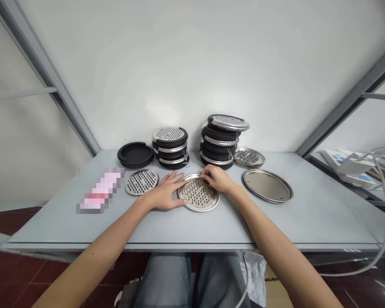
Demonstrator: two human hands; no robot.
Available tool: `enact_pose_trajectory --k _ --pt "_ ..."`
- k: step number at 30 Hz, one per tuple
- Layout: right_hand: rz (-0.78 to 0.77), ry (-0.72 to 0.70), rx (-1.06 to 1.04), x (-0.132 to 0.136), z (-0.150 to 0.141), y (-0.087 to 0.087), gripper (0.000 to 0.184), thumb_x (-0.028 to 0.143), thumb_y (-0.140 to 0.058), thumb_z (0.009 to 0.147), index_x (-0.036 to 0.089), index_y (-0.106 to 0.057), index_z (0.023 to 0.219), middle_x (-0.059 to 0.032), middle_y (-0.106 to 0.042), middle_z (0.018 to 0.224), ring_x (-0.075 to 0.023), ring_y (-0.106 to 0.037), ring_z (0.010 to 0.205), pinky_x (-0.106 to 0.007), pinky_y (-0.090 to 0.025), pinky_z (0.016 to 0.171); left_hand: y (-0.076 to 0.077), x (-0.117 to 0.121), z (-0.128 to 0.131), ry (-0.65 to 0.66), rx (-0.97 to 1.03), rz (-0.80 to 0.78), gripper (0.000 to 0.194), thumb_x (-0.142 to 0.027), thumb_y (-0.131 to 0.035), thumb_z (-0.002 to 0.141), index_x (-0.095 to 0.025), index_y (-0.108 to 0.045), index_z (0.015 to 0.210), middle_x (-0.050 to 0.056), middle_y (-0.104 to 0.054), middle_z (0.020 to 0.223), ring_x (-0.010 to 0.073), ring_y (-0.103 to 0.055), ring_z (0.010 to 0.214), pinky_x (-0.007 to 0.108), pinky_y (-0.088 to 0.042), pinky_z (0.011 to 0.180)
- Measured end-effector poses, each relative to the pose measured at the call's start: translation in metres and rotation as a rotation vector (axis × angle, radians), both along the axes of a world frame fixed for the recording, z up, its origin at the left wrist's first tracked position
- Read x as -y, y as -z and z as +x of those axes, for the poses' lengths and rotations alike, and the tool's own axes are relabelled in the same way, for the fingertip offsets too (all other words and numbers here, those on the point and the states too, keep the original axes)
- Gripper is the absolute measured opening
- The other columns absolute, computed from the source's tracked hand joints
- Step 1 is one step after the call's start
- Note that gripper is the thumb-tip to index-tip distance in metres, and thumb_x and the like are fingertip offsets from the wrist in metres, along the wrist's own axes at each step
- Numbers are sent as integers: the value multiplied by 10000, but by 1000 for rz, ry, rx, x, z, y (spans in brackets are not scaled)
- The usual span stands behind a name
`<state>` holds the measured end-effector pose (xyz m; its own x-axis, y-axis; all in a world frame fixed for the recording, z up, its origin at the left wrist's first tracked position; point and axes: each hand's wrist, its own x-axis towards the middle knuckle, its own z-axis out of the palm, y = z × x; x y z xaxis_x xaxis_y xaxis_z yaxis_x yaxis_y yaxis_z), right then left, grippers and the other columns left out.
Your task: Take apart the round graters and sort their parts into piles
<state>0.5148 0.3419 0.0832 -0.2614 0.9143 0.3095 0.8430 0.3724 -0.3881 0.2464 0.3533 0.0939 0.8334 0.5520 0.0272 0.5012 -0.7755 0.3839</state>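
Going left to right along the pale grey metal table [291,226]: a pixelated pink blob [99,190] near the left edge, no clue what it is. Then a round black lid [135,155] near the back edge, a small perforated steel disc [141,182], and a shorter stack of round black-and-steel cases [170,147].

Mid-table, the left hand [163,192] lies flat, fingers spread, tips at the rim of a round perforated steel plate [199,193]. The right hand [218,179] has its fingers bunched on the far rim; can't tell if they're pinching it.

Next come a taller stack of cases [220,143], another perforated disc [248,157] and a plain round steel dish [268,185].

Main risk: if the plate or a knuckle bumps that top-heavy stack, it could topple. The perforations might also nick fingers. The plate's underside is hidden, and so are the cases' insides.
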Motion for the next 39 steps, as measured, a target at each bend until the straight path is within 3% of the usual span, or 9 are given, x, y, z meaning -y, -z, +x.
enact_pose_trajectory --k 17,27,39 --pt "-40 24 157 6 2 -9 159 309 -587 858 185 -665 798 -51 -674 854 -168 -597 770 -247 -394 679 -1 -1 -1 20 -19 -6 807 -673 -495 832 -238 -302 1484 68 -157 1586 318 -54 1462 501 -103 1183" --pt "54 5 -3 7 -2 -4 117 257 -638 843 225 -750 842 -28 -699 912 -144 -632 781 -233 -430 717 -3 0 -1 28 -1 -9 805 -650 -517 834 -243 -287 1489 66 -212 1573 330 -83 1458 513 -116 1178" --pt "51 73 38 7 -8 -4 98 209 -612 839 200 -709 842 -29 -663 880 -144 -601 772 -236 -409 690 -2 -1 0 42 18 5 821 -659 -525 824 -227 -299 1485 86 -238 1562 321 -134 1453 509 -125 1173"
